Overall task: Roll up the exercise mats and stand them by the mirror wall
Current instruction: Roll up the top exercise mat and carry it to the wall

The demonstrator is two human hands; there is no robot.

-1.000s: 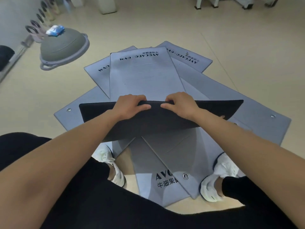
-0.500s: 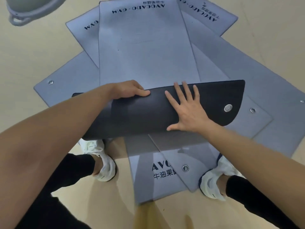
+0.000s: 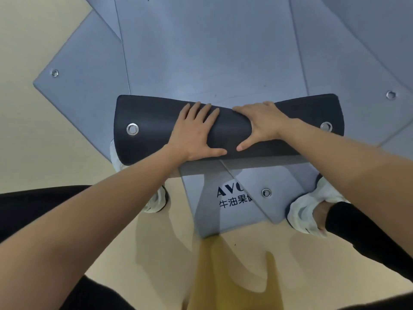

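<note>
Several grey exercise mats lie overlapping in a fan on the beige floor. The near end of the top mat (image 3: 212,52) is turned over into a short dark roll (image 3: 156,130) with a metal eyelet near each end. My left hand (image 3: 194,133) lies flat on the middle of the roll, fingers spread. My right hand (image 3: 263,124) presses on the roll just to the right, its fingers reaching over the crest and its thumb spread toward me. The mirror wall is out of view.
Other grey mats stick out at the left (image 3: 85,70), the right (image 3: 357,63) and toward me, one with dark lettering (image 3: 212,211). My white shoes (image 3: 156,200) (image 3: 306,211) stand on either side of it. Bare beige floor (image 3: 44,142) lies to the left.
The view has tilted down onto the mats. The dark folded end has rolled further over. My left hand went from gripping the edge to lying flat, and both hands now sit close together mid-roll.
</note>
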